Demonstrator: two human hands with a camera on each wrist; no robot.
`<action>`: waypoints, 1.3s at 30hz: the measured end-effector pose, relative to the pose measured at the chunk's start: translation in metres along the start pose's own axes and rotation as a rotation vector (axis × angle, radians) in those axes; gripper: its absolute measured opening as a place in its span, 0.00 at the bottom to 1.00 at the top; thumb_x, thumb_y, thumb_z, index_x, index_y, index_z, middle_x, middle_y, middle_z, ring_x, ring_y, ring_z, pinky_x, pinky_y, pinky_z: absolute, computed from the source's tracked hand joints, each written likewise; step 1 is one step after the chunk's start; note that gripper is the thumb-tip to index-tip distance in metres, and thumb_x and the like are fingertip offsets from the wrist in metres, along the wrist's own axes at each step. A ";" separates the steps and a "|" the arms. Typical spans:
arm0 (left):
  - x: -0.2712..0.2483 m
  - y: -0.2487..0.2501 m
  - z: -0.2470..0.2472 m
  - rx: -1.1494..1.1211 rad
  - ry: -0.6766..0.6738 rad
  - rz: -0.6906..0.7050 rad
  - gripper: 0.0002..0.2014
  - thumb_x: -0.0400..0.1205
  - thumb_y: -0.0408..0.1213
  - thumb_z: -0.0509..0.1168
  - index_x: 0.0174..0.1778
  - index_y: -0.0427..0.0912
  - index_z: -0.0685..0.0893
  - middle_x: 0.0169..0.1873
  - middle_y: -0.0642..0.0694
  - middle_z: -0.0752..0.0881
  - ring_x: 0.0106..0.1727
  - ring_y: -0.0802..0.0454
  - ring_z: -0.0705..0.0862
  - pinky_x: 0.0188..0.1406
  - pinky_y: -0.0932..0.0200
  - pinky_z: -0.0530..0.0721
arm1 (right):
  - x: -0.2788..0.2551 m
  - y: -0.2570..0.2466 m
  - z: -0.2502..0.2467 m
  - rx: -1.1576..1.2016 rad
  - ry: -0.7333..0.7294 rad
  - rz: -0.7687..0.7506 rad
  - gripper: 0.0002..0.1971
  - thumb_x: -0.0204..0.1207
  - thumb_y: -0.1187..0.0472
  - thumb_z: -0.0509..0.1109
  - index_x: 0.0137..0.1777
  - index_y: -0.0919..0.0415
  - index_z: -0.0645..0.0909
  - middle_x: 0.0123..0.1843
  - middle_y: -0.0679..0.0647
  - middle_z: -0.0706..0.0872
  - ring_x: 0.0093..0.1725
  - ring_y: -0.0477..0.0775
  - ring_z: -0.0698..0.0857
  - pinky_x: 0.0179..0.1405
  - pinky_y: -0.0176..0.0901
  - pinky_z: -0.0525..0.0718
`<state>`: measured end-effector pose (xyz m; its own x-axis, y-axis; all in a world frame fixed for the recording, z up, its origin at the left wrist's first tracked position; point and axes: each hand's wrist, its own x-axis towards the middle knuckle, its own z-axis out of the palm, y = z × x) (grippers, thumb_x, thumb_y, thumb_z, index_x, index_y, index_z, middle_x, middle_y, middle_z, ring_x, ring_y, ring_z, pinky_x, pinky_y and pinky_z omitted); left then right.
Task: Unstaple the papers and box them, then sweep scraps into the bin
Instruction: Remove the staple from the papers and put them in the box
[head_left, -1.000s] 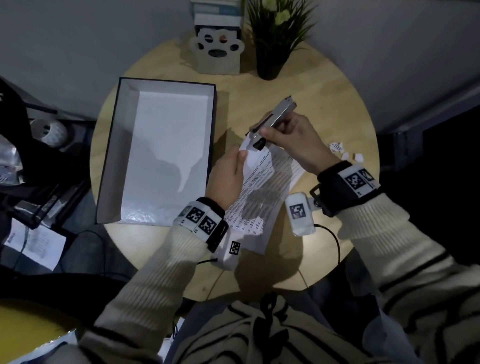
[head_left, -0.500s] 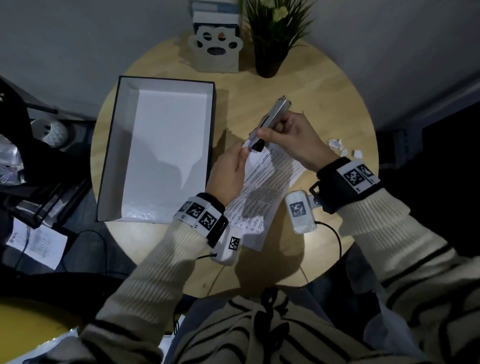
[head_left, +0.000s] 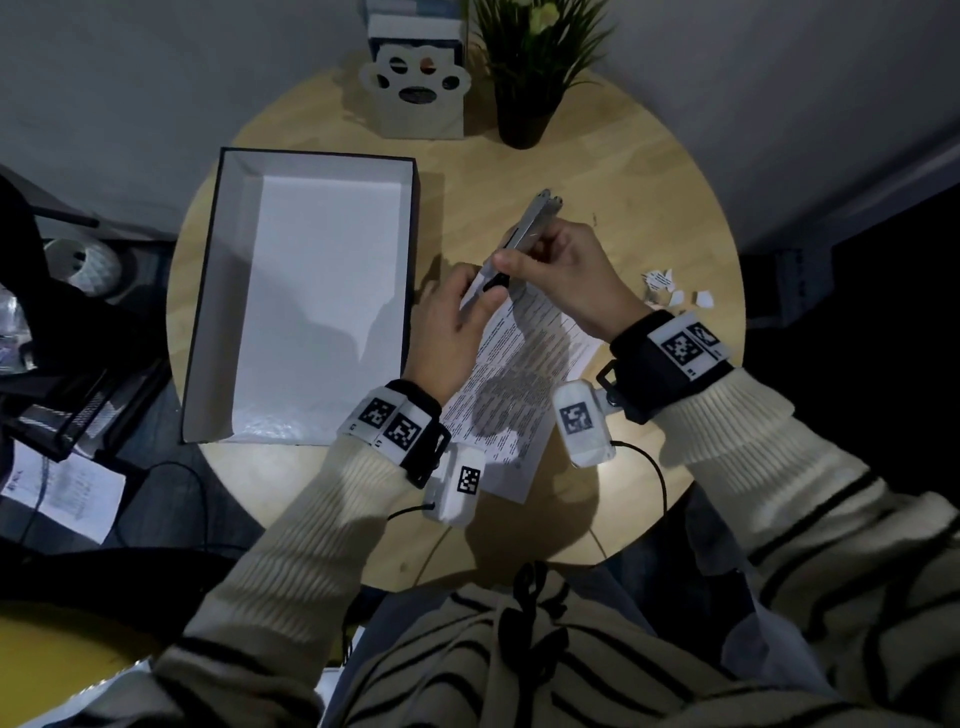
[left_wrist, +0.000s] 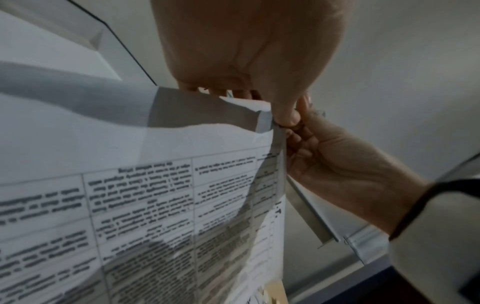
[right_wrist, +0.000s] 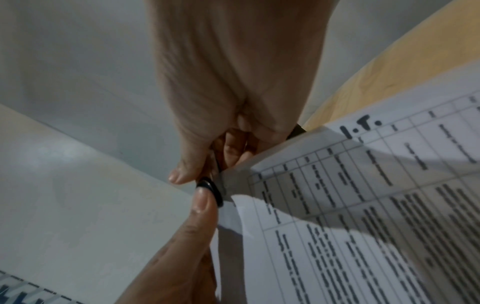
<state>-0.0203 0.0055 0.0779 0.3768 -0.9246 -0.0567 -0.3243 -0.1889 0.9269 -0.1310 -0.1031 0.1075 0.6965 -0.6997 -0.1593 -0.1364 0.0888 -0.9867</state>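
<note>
Here the open box (head_left: 317, 291) holds nothing; papers (head_left: 519, 374) lie beside it.

Bare table (head_left: 613, 171) lies between box (head_left: 410, 218) and paper scraps (head_left: 670, 291).
</note>
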 end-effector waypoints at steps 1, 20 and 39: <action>0.000 -0.001 0.001 0.059 0.021 0.014 0.25 0.78 0.58 0.53 0.57 0.40 0.78 0.51 0.43 0.85 0.54 0.49 0.78 0.49 0.56 0.74 | 0.001 0.001 0.000 0.017 0.009 0.006 0.01 0.76 0.70 0.71 0.45 0.66 0.83 0.39 0.55 0.89 0.36 0.46 0.88 0.40 0.35 0.85; 0.025 -0.018 -0.027 -0.331 0.117 -0.286 0.10 0.83 0.25 0.56 0.57 0.35 0.79 0.51 0.40 0.86 0.43 0.57 0.86 0.48 0.61 0.84 | 0.107 0.029 -0.044 -0.896 0.095 0.250 0.15 0.78 0.51 0.67 0.42 0.64 0.77 0.38 0.59 0.82 0.37 0.56 0.82 0.37 0.46 0.79; 0.023 -0.009 -0.035 -0.321 0.143 -0.309 0.14 0.82 0.33 0.62 0.29 0.48 0.79 0.18 0.60 0.75 0.21 0.66 0.69 0.22 0.73 0.67 | 0.040 0.027 0.025 -0.209 -0.053 0.051 0.06 0.77 0.69 0.70 0.48 0.74 0.84 0.37 0.47 0.84 0.34 0.28 0.83 0.43 0.23 0.79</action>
<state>0.0216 -0.0027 0.0813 0.5362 -0.7820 -0.3177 0.0987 -0.3157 0.9437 -0.0893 -0.1108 0.0740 0.7206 -0.6590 -0.2155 -0.3113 -0.0299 -0.9498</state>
